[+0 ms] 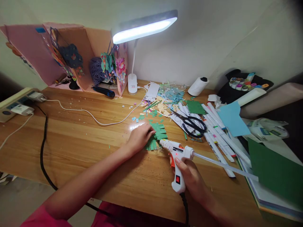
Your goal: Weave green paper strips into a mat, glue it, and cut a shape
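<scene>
My left hand (139, 137) lies on a fringed piece of green paper (158, 134) in the middle of the wooden desk (78, 142), fingers curled and pressing it down. My right hand (190, 176) grips the handle of a white hot glue gun (177, 160). The gun's nozzle points left and touches the green paper's lower edge. A clear glue stick (224, 165) juts out of the back of the gun to the right.
Black scissors (191, 124), white markers (222, 138) and paper scraps (165, 101) lie behind the hands. Green card (274, 170) and a blue sheet (232, 118) sit right. A lit desk lamp (142, 28), a pink cardboard box (71, 53), a power strip (16, 104) and cables (44, 148) occupy the back and left.
</scene>
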